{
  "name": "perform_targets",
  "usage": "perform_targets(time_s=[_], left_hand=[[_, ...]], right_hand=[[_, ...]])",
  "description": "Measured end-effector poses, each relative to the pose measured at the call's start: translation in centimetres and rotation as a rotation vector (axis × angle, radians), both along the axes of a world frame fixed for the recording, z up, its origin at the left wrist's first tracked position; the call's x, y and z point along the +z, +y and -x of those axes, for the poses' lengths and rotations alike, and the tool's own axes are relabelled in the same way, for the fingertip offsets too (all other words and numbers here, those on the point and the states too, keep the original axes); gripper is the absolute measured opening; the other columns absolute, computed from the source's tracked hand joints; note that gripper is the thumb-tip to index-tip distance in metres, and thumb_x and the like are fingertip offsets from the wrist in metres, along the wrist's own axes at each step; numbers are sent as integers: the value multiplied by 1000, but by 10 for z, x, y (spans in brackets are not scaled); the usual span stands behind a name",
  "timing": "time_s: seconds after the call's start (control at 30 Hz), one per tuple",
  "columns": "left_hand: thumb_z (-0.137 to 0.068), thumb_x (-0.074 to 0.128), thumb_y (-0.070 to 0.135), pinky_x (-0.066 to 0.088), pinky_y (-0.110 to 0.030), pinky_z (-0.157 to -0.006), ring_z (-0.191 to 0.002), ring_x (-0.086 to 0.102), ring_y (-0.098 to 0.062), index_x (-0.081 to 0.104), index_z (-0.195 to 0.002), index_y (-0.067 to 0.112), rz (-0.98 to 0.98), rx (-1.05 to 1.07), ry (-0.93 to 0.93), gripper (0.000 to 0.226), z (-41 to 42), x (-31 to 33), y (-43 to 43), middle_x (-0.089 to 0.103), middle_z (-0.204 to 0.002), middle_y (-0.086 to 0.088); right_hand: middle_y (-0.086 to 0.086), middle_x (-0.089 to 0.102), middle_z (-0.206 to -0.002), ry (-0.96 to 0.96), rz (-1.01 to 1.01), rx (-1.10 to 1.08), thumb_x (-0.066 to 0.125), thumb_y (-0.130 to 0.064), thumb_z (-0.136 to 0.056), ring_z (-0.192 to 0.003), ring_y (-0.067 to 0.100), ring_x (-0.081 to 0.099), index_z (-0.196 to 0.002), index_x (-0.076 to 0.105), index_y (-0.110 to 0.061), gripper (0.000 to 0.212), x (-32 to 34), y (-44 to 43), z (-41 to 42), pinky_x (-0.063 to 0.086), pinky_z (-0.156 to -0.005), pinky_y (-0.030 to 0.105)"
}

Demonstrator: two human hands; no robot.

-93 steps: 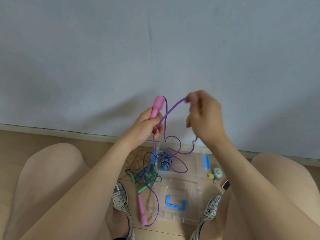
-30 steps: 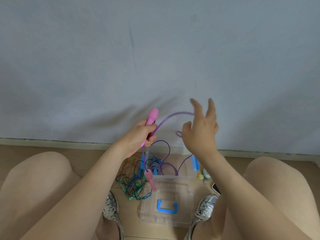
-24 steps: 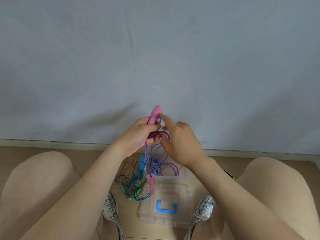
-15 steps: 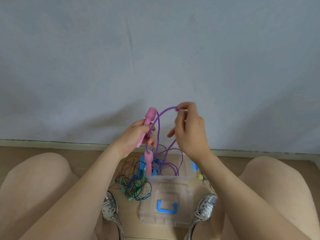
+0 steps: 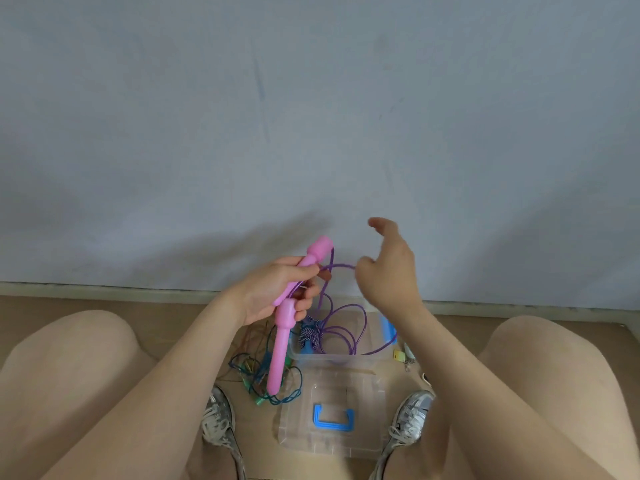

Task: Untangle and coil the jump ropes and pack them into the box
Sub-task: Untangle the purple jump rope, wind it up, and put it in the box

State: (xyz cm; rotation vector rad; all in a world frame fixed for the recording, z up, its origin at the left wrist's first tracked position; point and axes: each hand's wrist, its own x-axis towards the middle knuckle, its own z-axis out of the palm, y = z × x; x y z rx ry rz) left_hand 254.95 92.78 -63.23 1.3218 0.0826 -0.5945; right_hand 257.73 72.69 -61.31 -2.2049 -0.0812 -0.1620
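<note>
Above the clear box (image 5: 332, 359), between my knees: my left hand (image 5: 277, 296) grips one pink handle (image 5: 317, 252) together with a stretch of the purple cord (image 5: 341, 329); the second handle (image 5: 281, 344) hangs just below it. My right hand (image 5: 389, 275) is half open, forefinger raised; the cord's arc meets its thumb, though whether it pinches I cannot tell. To coil well, I should lay equal loops into the left palm and let the cord untwist. Cord: thin, smooth, springy, trailing into the box beside a braided blue-and-white rope (image 5: 309, 336). Handles: matte, rounded, flared at one end. Left of the box lies a green-and-blue tangle (image 5: 259, 372); nearer, the ribbed lid (image 5: 301, 441).
</note>
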Motion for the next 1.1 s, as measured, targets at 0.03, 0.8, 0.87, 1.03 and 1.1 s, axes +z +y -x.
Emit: perform_targets(time_s=[0.03, 0.8, 0.87, 1.03, 1.1], left_hand=[[-109, 51, 13, 45, -33, -51, -55, 44, -20, 59, -110, 3, 3, -17, -1, 13, 0, 1, -1, 49, -75, -11], [-107, 52, 30, 54, -39, -66, -72, 65, -33, 61, -120, 4, 35, -111, 0, 31, 5, 12, 12, 68, -95, -27], [-108, 50, 35, 54, -40, -69, -75, 64, -33, 63, -125, 9, 55, -173, 4, 34, 5, 10, 14, 67, -101, -29], [-110, 46, 42, 55, -40, -70, -69, 62, -30, 64, -134, 12, 55, -217, 28, 43, 6, 6, 11, 65, -95, -23], [-111, 44, 46, 54, -38, -65, -67, 57, -28, 61, -143, 17, 42, -230, 35, 46, 7, 6, 10, 64, -93, -19]], right_hand=[[4, 55, -149, -41, 16, 115, 55, 6, -81, -136, 22, 50, -150, 46, -15, 73, -3, 6, 3, 36, -111, 26], [-10, 48, -67, 233, -312, 321, 75, -47, -94, -63, 11, 43, -111, 73, -26, 27, 16, -6, -10, 42, -64, 25], [-5, 34, -65, 166, -311, 373, 83, -42, -89, -63, 17, 33, -124, 67, -32, 40, 16, -11, -12, 34, -56, 23], [-16, 61, -60, -21, -239, 254, 78, -33, -95, -56, 11, 50, -106, 81, -23, 15, 3, -13, -22, 44, -58, 26], [-11, 76, -78, -45, -256, 181, 74, -29, -98, -68, 6, 63, -99, 83, -22, 11, 0, -12, -23, 53, -67, 24]])
